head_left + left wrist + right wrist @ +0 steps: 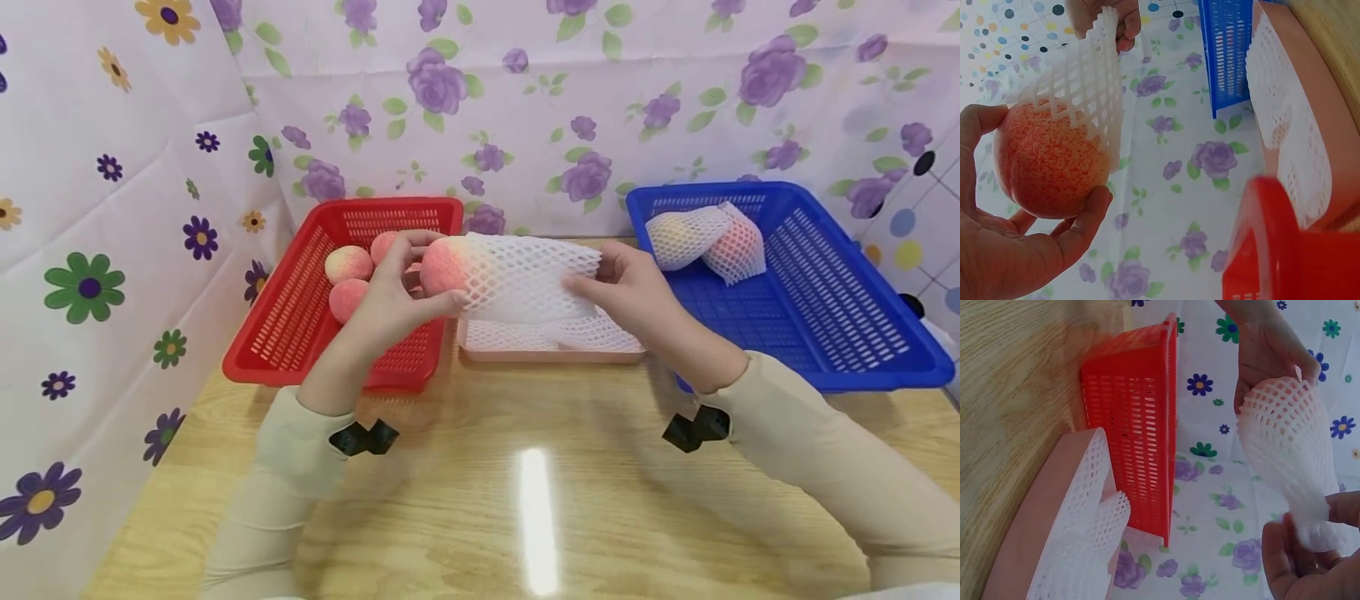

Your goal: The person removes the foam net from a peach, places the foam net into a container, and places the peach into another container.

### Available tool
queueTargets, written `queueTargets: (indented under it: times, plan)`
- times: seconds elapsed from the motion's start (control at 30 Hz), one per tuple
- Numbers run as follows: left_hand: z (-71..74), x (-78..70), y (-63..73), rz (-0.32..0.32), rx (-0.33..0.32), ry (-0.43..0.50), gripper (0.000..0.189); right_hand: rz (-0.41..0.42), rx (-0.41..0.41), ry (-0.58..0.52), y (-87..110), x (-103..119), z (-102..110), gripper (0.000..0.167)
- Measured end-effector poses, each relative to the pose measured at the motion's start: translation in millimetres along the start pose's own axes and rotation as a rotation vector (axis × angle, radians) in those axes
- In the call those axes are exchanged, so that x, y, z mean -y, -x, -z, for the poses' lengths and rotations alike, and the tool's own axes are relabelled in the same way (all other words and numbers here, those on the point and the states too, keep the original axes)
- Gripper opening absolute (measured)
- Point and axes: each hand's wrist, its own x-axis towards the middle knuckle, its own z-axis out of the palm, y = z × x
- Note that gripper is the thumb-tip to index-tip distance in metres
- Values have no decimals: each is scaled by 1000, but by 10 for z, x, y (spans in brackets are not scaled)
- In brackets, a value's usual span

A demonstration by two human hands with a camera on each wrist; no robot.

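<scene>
A peach (444, 268), red with a yellow patch, is partly inside a white foam net sleeve (525, 275). My left hand (390, 300) grips the peach's bare end between thumb and fingers, as the left wrist view also shows on the peach (1054, 159). At the other end, my right hand (630, 287) pinches the gathered tail of the sleeve (1288, 437). Both hands are raised above a shallow pink tray (551, 356) in which more foam net sleeves (510, 335) lie.
On the left, a red basket (262, 350) holds several peaches (349, 265). A blue basket (817, 367) to the right contains two fruits in foam nets (735, 246). A floral cloth (525, 125) hangs behind the wooden table (465, 483).
</scene>
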Motion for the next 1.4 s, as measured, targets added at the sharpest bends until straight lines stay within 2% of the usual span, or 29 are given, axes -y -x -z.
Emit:
queueTargets:
  times: [0.13, 0.27, 0.5, 0.73, 0.93, 1.27, 1.4]
  plan:
    - [95, 4, -3, 25, -18, -18, 65, -27, 29, 72, -101, 50, -35, 27]
    - [171, 20, -4, 50, -35, -30, 64, -52, 92, 39, -230, 82, -82, 23]
    - [362, 82, -12, 82, -96, -115, 65, -134, 158, -4, -439, 79, -185, 17]
    - [558, 255, -38, 94, -129, -116, 66, -188, 207, -30, -612, 20, -223, 21]
    - [681, 395, -45, 134, -149, -131, 66, -175, 217, -25, -757, -63, -231, 23]
    - [784, 664, -47, 212, -99, -174, 71, -212, 273, 108, -1051, -280, -230, 26]
    - [809, 764, -27, 240, -64, -205, 77, -249, 285, 136, -1125, -414, -260, 21]
